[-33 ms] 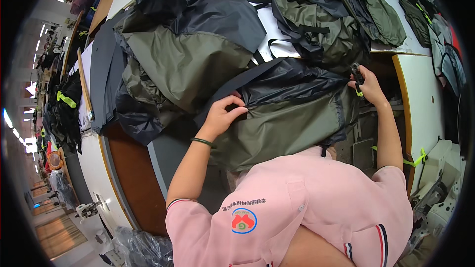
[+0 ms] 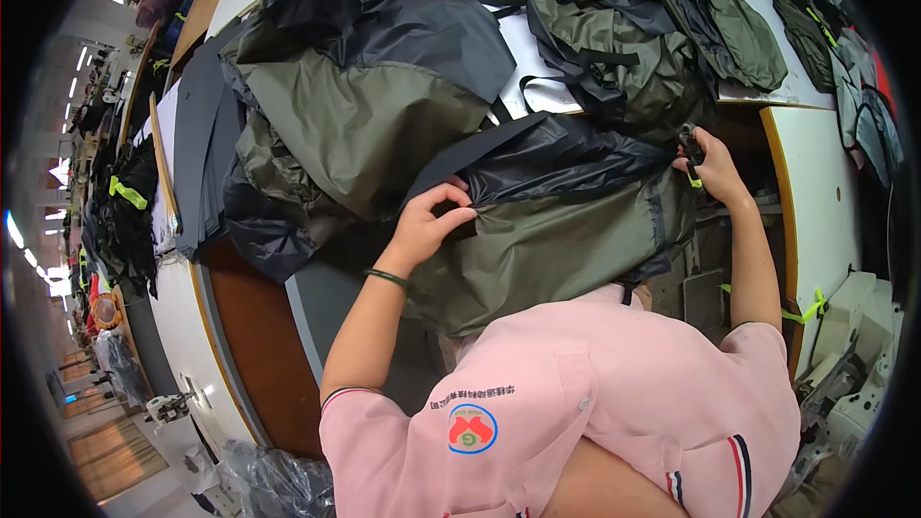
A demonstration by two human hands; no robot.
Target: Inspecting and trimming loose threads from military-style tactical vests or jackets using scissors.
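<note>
Across my lap and the table's near edge lies an olive-green and black fabric bag [image 2: 566,240]. At its seam, where the shiny black part meets the green, my left hand [image 2: 434,223] pinches the cloth between thumb and fingers. My right hand [image 2: 708,165] is closed around small black thread snips [image 2: 688,146] with a yellow-green bit at the lower end. The snips are beside the bag's right end, and whether their blades touch the cloth cannot be made out. A wide black strip of fabric [image 2: 480,149] runs along the bag's far side.
A large heap of green and black bags [image 2: 365,125] covers the table to the left, beside stacked dark grey panels [image 2: 200,139]. More bags with straps [image 2: 614,38] lie at the far right. A white board [image 2: 815,221] stands right of my arm, with sewing machines [image 2: 854,384] below it.
My left hand and forearm have shifted very slightly left, still pinching the cloth. The right hand with the snips has barely moved.
</note>
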